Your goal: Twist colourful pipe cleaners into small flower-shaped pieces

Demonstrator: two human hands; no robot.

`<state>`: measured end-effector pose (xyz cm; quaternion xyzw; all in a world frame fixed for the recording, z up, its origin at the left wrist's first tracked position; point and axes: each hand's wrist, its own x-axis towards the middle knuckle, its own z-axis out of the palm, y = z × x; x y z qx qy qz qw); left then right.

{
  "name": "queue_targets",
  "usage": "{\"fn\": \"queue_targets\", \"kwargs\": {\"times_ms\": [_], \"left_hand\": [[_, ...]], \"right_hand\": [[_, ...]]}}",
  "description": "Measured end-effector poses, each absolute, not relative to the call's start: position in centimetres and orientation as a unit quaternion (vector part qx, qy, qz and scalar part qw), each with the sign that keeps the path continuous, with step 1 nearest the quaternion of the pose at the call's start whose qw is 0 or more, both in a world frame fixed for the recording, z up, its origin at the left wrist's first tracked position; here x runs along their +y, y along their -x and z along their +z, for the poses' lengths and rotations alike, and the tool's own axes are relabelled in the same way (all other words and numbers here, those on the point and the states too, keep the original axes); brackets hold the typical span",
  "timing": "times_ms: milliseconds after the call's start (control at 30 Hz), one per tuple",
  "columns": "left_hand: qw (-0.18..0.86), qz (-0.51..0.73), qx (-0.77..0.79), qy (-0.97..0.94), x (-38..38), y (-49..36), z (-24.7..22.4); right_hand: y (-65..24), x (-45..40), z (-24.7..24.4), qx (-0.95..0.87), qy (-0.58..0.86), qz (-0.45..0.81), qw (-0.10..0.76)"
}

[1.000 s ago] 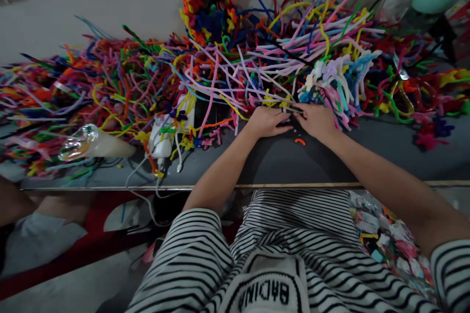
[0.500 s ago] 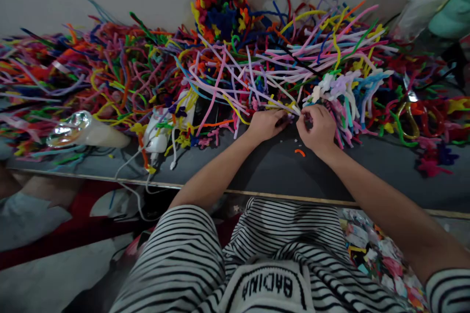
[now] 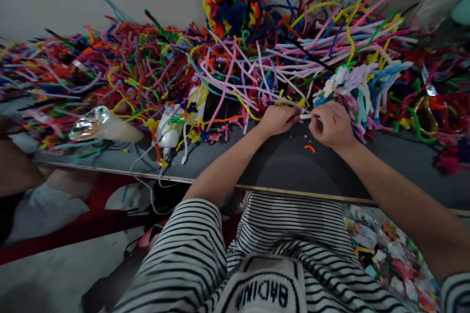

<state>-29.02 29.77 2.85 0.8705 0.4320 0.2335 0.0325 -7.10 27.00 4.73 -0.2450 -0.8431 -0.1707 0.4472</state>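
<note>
My left hand (image 3: 278, 120) is pinched closed on one end of a pale, whitish-lilac pipe cleaner (image 3: 305, 116), low over the table. Opposite it, my right hand (image 3: 333, 126) has thumb and forefinger pressed together at the pipe cleaner's other end. The short stretch between the hands shows; the rest is covered by fingers. Just beyond my right hand lies a bunch of white, lilac and blue pipe-cleaner pieces (image 3: 352, 83). A small bent orange scrap (image 3: 310, 148) rests on the table below the hands.
Heaped pipe cleaners (image 3: 147, 63) run along the back of the dark table (image 3: 279, 168). White charger and cables (image 3: 169, 134) and a roll in clear film (image 3: 110, 124) sit left. Gold-handled scissors (image 3: 426, 115) lie right. Another person's leg (image 3: 47, 205) is at far left.
The whole view has shifted, so things appear further right. My hands have drawn slightly apart, and more of the pale pipe cleaner shows between them.
</note>
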Motion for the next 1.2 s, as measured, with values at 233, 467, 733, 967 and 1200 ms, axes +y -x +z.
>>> {"fn": "queue_targets", "kwargs": {"times_ms": [233,467,733,967,1200], "left_hand": [[0.066,0.389,0.395,-0.83,30.2,29.6,2.9],[0.119,0.439,0.432,-0.779,29.2,28.8,3.4],[0.177,0.39,0.402,-0.81,28.8,28.4,3.6],[0.197,0.353,0.391,-0.827,28.5,28.9,4.4],[0.362,0.333,0.317,-0.811,28.7,29.5,4.4]], "right_hand": [[5.9,26.2,5.2,-0.868,0.166,-0.168,0.437],[5.6,25.5,5.8,-0.888,0.387,-0.008,0.249],[6.8,25.7,4.3,-0.864,0.416,0.064,0.274],[7.1,25.8,4.3,-0.843,0.427,0.084,0.315],[5.8,25.3,5.1,-0.801,0.408,0.055,0.434]]}}
